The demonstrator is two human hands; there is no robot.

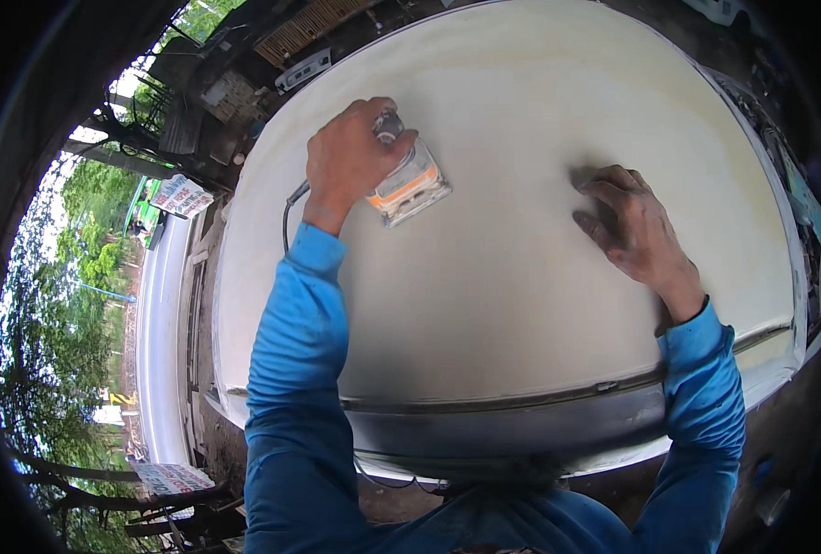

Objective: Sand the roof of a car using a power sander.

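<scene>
Head view. Note left hand (353,159) wrapped over the top of an orange-and-grey sander (407,189), closed firmly around the body by the look of it. Locate sander on the upper left part of the broad pale panel (503,305), base downward; cannot tell whether fully flush. Note cord (298,193) trailing from beneath the left wrist, apart from the base. Note right hand (637,229) well apart, across the panel, loosely curled with a gap between thumb and fingers, nothing visible held; cannot tell whether touching the surface or just above.

Judgement on technique: hold base level, without tipping onto an edge or corner. Press lightly and evenly; overlap passes rather than dwelling. Guide cord clear of each stroke. Slow down near the dark groove (503,403) along the near side, to avoid catching a corner.
</scene>
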